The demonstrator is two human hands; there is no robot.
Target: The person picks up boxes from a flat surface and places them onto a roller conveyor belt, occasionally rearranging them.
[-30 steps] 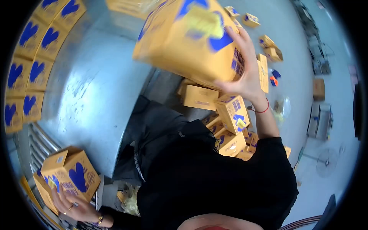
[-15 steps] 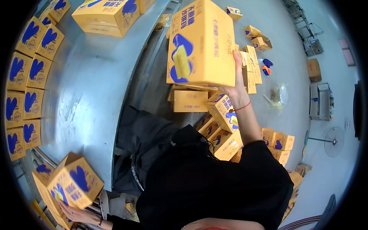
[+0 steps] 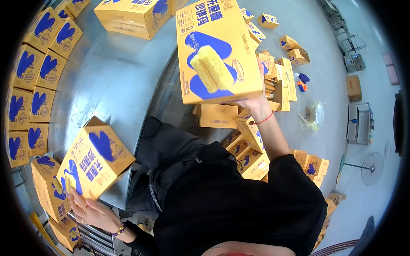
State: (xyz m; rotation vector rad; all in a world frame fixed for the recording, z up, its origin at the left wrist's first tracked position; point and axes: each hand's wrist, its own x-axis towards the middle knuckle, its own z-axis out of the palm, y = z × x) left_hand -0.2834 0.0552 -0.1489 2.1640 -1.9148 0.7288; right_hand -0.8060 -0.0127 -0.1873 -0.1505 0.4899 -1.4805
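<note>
My right hand point(image 3: 255, 101) holds a large yellow box point(image 3: 213, 55) up at the top centre. It grips the box at its lower right corner, and most of the fingers are hidden behind it. The box face shows blue shapes and a yellow food picture. At the lower left, my left hand point(image 3: 97, 216) presses its fingers on the face of a second yellow box point(image 3: 96, 160). That box is tilted, at the near end of the metal table point(image 3: 106, 81). What supports it underneath is hidden.
Yellow boxes point(image 3: 38, 100) stand in rows along the table's far left side. Another large box point(image 3: 132, 19) is on the table at the top. More boxes lie beside metal rollers point(image 3: 89, 239) at lower left. Stacked boxes point(image 3: 252, 164) and a plastic bag point(image 3: 314, 116) are on the floor.
My left hand and its box have moved up and right, over the table's end. The box in my right hand has turned its printed face towards the camera and moved slightly left.
</note>
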